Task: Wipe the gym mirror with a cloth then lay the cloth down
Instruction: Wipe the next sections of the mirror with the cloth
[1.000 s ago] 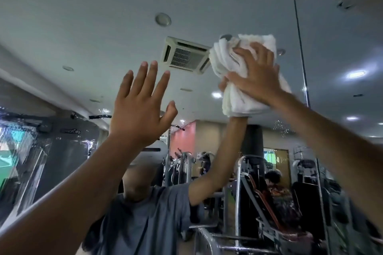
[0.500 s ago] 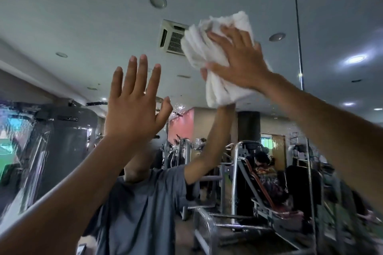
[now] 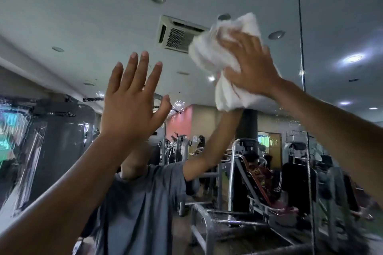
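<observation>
No legible text (all too blurry)

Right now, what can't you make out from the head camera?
- Head view: the mirror glass beneath the white towel, covered by the towel and right hand.
- Head view: the right hand's fingers, motion-blurred.
- Head view: whether the left hand touches the mirror; only its back shows.

A: What has moved on the mirror (image 3: 83,16)?

B: The right hand (image 3: 252,61) and the white cloth (image 3: 207,55) under it. A second ago they were near the vertical seam (image 3: 299,26). Half a second ago they had slid left, away from it. Now they are partway back toward it.

A: Anything about the cloth itself?

B: It is more bunched (its top edge was flatter), and the fingers (image 3: 242,41) are now blurred.
</observation>
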Demonstrator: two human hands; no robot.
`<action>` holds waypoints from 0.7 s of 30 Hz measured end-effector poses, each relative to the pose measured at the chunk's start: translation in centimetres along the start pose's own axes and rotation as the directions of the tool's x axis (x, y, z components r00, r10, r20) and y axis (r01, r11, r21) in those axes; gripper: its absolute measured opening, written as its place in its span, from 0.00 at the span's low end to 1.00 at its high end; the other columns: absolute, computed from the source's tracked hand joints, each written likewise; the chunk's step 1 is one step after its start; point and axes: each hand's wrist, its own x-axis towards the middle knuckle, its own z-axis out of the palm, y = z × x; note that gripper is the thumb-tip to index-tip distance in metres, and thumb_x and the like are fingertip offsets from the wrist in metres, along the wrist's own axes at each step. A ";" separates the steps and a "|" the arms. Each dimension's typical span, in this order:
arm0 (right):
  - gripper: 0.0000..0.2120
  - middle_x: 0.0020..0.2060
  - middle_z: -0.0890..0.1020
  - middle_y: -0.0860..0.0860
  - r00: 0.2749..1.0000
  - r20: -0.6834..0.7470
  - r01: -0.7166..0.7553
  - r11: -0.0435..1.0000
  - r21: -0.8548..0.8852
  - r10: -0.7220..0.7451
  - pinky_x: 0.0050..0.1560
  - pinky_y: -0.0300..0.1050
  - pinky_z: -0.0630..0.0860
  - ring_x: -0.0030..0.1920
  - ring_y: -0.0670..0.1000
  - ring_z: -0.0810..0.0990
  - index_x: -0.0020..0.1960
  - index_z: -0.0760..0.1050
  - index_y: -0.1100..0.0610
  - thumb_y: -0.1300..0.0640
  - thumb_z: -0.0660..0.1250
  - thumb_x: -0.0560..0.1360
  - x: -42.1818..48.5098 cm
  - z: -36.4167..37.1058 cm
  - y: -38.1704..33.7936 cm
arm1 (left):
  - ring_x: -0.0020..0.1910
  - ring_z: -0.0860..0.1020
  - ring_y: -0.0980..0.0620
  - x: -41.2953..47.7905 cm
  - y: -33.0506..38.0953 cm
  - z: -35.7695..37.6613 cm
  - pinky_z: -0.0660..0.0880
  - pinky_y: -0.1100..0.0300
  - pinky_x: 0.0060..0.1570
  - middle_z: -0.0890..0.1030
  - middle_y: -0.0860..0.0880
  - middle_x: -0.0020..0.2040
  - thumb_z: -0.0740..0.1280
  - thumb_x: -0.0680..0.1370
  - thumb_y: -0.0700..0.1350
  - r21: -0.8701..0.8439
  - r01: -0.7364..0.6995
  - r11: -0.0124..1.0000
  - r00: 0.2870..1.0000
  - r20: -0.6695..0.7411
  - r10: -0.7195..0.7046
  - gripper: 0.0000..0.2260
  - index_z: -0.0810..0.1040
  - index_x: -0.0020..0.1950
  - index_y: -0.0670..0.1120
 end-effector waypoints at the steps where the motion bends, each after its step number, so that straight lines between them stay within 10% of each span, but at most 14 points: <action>1: 0.35 0.76 0.64 0.52 0.981 -0.051 -0.188 0.982 0.002 0.188 0.66 0.64 0.63 0.73 0.55 0.61 0.76 0.61 0.42 0.35 0.51 0.70 0.9 0.5 -1.2 | 0.81 0.52 0.42 0.0 0.0 0.0 0.43 0.48 0.78 0.55 0.40 0.81 0.51 0.80 0.58 -0.001 -0.001 1.000 1.000 -0.003 0.001 0.32 0.59 0.81 0.44; 5: 0.32 0.74 0.67 0.52 0.935 -0.196 -0.308 0.951 -0.035 0.296 0.67 0.61 0.59 0.72 0.55 0.65 0.76 0.65 0.47 0.37 0.51 0.74 0.8 2.2 -8.2 | 0.81 0.52 0.42 0.1 -0.2 0.0 0.42 0.49 0.78 0.55 0.40 0.81 0.50 0.80 0.59 -0.006 0.001 1.000 1.000 -0.008 -0.001 0.33 0.59 0.81 0.44; 8: 0.31 0.75 0.67 0.54 0.987 -0.154 0.036 0.999 -0.038 -0.042 0.68 0.63 0.59 0.73 0.55 0.64 0.76 0.64 0.47 0.37 0.56 0.76 -2.8 2.5 -9.1 | 0.81 0.52 0.42 0.1 -0.1 0.0 0.43 0.49 0.78 0.55 0.40 0.81 0.49 0.80 0.61 -0.023 0.007 1.000 1.000 -0.006 -0.007 0.33 0.60 0.81 0.44; 12: 0.32 0.76 0.63 0.55 0.837 0.063 0.548 0.833 -0.082 -0.544 0.67 0.60 0.56 0.74 0.56 0.62 0.76 0.60 0.45 0.38 0.57 0.74 -5.7 1.4 -3.6 | 0.81 0.52 0.42 -0.1 0.0 -0.1 0.45 0.47 0.78 0.55 0.40 0.81 0.50 0.80 0.62 -0.021 0.010 1.000 1.000 0.007 -0.009 0.34 0.58 0.81 0.44; 14: 0.32 0.75 0.64 0.56 0.916 0.086 0.399 0.914 -0.071 -0.393 0.65 0.66 0.62 0.73 0.58 0.63 0.76 0.59 0.43 0.37 0.56 0.73 -4.9 1.0 -0.7 | 0.81 0.50 0.42 -0.1 0.2 -0.1 0.44 0.46 0.78 0.54 0.40 0.82 0.50 0.80 0.61 -0.020 0.012 1.000 1.000 0.015 -0.012 0.34 0.57 0.82 0.45; 16: 0.31 0.75 0.65 0.54 0.995 -0.071 -0.069 0.997 -0.019 0.067 0.64 0.65 0.66 0.73 0.58 0.64 0.76 0.59 0.43 0.37 0.53 0.74 -3.2 1.0 -0.8 | 0.81 0.51 0.42 -0.1 0.2 0.0 0.44 0.46 0.78 0.54 0.40 0.81 0.50 0.80 0.60 -0.013 0.018 1.000 1.000 0.002 -0.018 0.34 0.58 0.82 0.44; 18: 0.32 0.77 0.62 0.52 0.888 -0.146 -0.434 0.900 0.045 0.435 0.67 0.64 0.61 0.75 0.56 0.60 0.77 0.60 0.45 0.35 0.49 0.75 -1.0 1.7 -3.5 | 0.81 0.52 0.41 -0.1 0.1 0.0 0.44 0.47 0.78 0.55 0.39 0.81 0.50 0.80 0.60 -0.007 0.013 1.000 1.000 -0.007 -0.013 0.34 0.58 0.81 0.44; 21: 0.32 0.78 0.59 0.52 0.905 -0.133 -0.408 0.913 -0.003 0.404 0.70 0.66 0.58 0.77 0.55 0.57 0.79 0.57 0.47 0.36 0.48 0.78 -1.4 2.3 -8.0 | 0.81 0.52 0.41 0.0 0.1 -0.1 0.44 0.48 0.78 0.56 0.39 0.81 0.50 0.79 0.60 -0.015 0.010 1.000 1.000 -0.002 -0.010 0.33 0.59 0.81 0.44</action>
